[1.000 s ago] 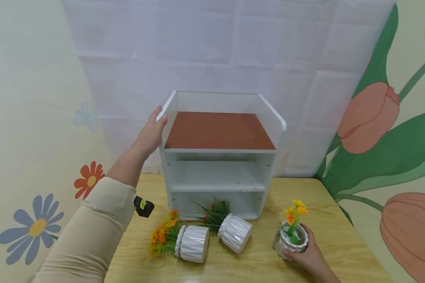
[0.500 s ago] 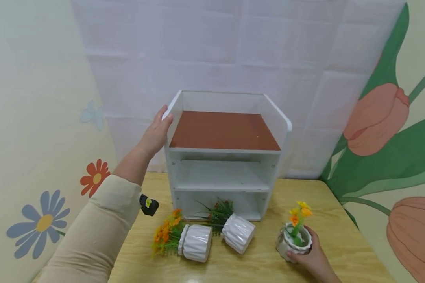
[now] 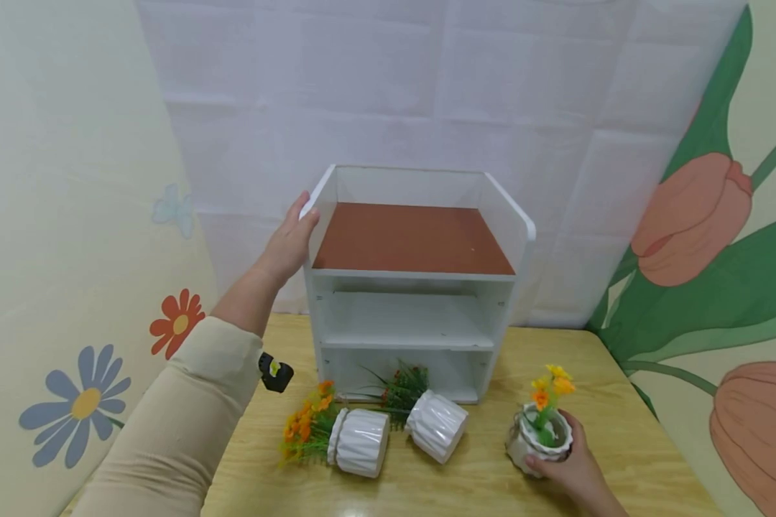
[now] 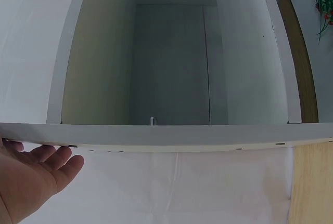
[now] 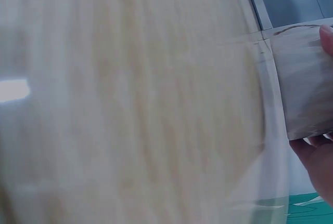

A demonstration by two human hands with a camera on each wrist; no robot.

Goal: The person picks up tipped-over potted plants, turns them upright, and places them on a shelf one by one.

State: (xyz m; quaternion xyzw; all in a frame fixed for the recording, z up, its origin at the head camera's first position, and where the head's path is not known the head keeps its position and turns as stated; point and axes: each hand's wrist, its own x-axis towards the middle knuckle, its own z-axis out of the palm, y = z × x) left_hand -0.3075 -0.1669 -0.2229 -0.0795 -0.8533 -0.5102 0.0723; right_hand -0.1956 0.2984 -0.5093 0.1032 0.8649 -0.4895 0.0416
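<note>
My left hand (image 3: 289, 248) rests against the upper left side panel of a white shelf unit (image 3: 407, 274). In the left wrist view, its fingers (image 4: 67, 171) lie extended along the panel's outer face. On the right of the table, my right hand (image 3: 577, 463) grips a white ruffled flowerpot (image 3: 524, 445), thumb at the near side and fingers round the far right. Yellow and orange artificial flowers (image 3: 552, 388) stand upright in this pot. The right wrist view shows the same pot (image 5: 307, 83) between thumb and fingers at the right edge.
Two more white pots lie on their sides before the shelf: one with orange flowers (image 3: 360, 441), another with greenery and small red blooms (image 3: 437, 425). The shelf has a brown top board (image 3: 414, 240) and two compartments beneath. Wooden table (image 3: 621, 431) surrounds them; white cloth (image 3: 427, 86) hangs behind.
The head view has shifted slightly, so everything sits a little further right in the frame. Both hands keep their places on the shelf panel and the flowerpot.
</note>
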